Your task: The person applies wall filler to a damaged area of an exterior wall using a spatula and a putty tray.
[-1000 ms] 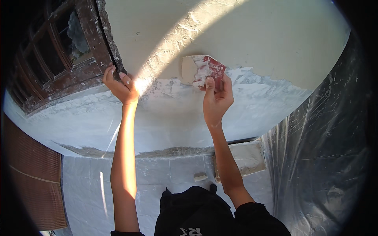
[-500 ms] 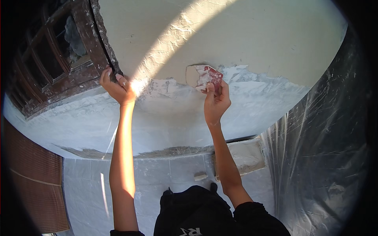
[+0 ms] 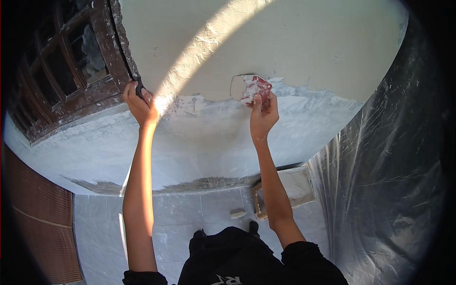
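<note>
Well apart: scraper (image 3: 258,88), window frame (image 3: 102,33)

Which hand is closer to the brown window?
Left. The left hand is right by the brown window's lower right corner; the right hand is farther off to the right, holding a red scraper at the wall.

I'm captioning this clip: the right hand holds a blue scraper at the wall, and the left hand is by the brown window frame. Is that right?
The colour is wrong: the head view shows a red scraper in the right hand. The rest stands.
</note>
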Available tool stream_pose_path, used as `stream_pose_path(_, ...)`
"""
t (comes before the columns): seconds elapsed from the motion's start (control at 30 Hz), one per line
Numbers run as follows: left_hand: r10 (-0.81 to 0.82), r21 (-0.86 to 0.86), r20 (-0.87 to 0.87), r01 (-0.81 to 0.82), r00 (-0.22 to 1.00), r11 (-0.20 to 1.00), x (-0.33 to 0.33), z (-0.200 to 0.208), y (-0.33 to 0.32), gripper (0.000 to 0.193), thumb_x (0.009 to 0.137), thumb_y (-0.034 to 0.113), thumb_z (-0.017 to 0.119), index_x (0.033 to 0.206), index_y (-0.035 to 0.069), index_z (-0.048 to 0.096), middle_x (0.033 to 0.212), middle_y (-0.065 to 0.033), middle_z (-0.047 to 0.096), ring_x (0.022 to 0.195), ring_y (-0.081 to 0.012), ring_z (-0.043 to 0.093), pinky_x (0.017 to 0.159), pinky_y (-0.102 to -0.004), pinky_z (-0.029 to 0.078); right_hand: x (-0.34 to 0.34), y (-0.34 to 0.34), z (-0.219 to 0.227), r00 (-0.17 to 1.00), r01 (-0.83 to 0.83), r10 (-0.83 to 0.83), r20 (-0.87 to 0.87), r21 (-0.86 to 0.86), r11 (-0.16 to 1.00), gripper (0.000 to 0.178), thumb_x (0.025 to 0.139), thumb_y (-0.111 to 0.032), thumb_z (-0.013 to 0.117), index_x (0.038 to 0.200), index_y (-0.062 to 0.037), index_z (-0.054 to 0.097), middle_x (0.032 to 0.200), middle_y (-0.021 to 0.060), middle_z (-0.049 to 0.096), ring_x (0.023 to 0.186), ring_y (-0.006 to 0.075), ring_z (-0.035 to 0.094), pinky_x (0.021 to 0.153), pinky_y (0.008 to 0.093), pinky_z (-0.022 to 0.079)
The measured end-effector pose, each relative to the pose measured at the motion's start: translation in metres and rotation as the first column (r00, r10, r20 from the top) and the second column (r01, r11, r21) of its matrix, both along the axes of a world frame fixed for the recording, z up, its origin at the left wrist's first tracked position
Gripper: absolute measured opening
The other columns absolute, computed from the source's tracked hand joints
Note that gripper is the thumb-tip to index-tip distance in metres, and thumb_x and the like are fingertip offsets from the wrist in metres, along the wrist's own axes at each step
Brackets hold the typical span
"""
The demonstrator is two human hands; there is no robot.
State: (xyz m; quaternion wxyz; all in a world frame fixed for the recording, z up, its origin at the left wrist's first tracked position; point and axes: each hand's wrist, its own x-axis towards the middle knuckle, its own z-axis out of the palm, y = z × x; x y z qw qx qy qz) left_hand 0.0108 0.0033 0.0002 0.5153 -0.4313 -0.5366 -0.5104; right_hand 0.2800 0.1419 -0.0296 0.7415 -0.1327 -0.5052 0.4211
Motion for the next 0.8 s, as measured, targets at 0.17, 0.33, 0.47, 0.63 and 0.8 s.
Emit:
stream_pose_path(0.17,-0.198,0.062,0.056,0.194,0.979,0.979,0.013,-0.006,-0.008,0.038,0.093,0.015,0.046,0.122,-0.009,0.039,0.128,-0.024,0.038,0.119,-0.0383,0.042,0.104,-0.049,0.031,0.057,0.017,0.013,0.988,0.145,-0.142,0.053,-0.055,0.988,0.024,0.094,-0.004,0.058,0.115,0.0069,0.054,0.097,0.0105,0.063,0.083,0.0141,0.062,0.068,0.029,0.059)
stream_pose_path(0.33,-0.279,-0.049,0.025,0.28,0.96,0.959,0.068,-0.021,-0.024,0.038,0.091,0.013,0.051,0.122,-0.007,0.042,0.125,-0.0222,0.042,0.119,-0.0372,0.043,0.103,-0.0469,0.034,0.1,-0.013,0.025,0.969,0.235,-0.232,0.081,-0.031,0.972,0.02,0.094,-0.004,0.058,0.111,0.006,0.053,0.096,0.0115,0.063,0.084,0.0133,0.061,0.07,0.0293,0.059)
stream_pose_path(0.47,-0.482,-0.151,0.11,0.494,0.869,0.856,0.115,-0.04,-0.037,0.035,0.093,0.013,0.051,0.123,-0.003,0.045,0.121,-0.0202,0.05,0.113,-0.0339,0.049,0.098,-0.044,0.038,0.126,-0.049,0.02,0.944,0.311,-0.298,0.145,-0.076,0.947,0.021,0.093,-0.01,0.062,0.109,0.0022,0.056,0.094,0.0087,0.065,0.079,0.0131,0.063,0.071,0.0337,0.061)
stream_pose_path(0.63,-0.615,-0.203,0.444,0.742,0.651,0.639,0.178,-0.083,-0.057,0.032,0.095,0.011,0.047,0.125,0.0,0.046,0.125,-0.0152,0.051,0.115,-0.0251,0.051,0.097,-0.0405,0.04,0.174,-0.115,0.005,0.943,0.312,-0.277,0.186,-0.198,0.929,0.026,0.093,-0.01,0.064,0.113,0.0038,0.055,0.097,0.0109,0.066,0.082,0.0103,0.06,0.072,0.0266,0.056)
stream_pose_path(0.8,-0.501,-0.311,0.7,0.849,0.509,0.427,0.252,-0.123,-0.088,0.028,0.097,0.012,0.046,0.124,0.002,0.047,0.123,-0.0135,0.054,0.115,-0.0236,0.052,0.095,-0.0382,0.042,0.254,-0.157,-0.021,0.925,0.316,-0.229,0.303,-0.279,0.907,0.024,0.093,-0.01,0.062,0.113,0.0018,0.057,0.093,0.007,0.066,0.075,0.013,0.065,0.067,0.0302,0.06)
